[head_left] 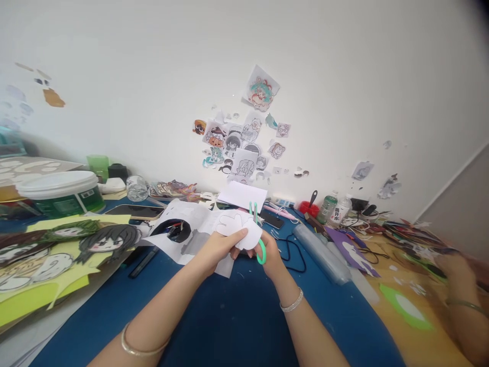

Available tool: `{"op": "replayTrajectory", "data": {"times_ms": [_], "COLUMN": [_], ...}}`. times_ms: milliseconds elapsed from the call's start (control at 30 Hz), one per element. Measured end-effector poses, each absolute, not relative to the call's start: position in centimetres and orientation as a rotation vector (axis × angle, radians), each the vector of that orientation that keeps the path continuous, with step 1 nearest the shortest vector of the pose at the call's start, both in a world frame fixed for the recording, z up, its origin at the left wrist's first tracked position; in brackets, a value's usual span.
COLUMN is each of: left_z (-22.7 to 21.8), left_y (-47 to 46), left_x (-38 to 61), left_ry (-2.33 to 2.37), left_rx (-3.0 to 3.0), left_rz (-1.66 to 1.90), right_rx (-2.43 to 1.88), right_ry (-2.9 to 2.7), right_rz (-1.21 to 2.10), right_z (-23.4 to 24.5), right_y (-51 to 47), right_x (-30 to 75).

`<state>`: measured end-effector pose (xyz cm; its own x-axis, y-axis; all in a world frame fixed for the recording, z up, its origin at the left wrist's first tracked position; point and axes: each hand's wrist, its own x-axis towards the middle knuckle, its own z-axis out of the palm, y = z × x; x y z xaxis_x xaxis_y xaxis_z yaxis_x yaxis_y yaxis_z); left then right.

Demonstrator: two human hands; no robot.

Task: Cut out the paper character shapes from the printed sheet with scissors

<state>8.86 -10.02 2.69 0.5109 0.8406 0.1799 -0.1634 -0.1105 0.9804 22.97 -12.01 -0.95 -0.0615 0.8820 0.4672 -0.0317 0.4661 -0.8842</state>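
Observation:
My left hand [221,247] pinches a white paper cutout [252,235] with rounded edges, thumb on top. In my right hand [270,251] is a pair of green scissors [262,252], its fingers partly hidden behind the loop. The blades point away from me and stand slightly apart beside the paper. Under and behind my hands lies a printed white sheet [198,216] with a dark round opening cut in it. Whether the blades touch the cutout I cannot tell.
Coloured character cutouts [110,239] lie on yellow paper at left, near a white-lidded green tub [61,191]. A clear plastic roll [321,252], two bottles [336,208] and a red dish [308,208] stand or lie at right. Another person's arm [458,285] is at far right.

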Motion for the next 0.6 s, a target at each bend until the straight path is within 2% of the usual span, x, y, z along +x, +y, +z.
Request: {"op": "replayTrajectory", "data": {"times_ms": [600], "left_z": [3.7], "left_y": [-9.5], "left_x": [7.4], "left_ry": [0.758], "left_rx": [1.468], "left_rz": [1.001], "right_rx": [-0.832], "right_ry": [-1.460], "right_rz": [0.910], "right_z": [-1.2], "right_y": [-11.6], "right_x": [23.3]}}
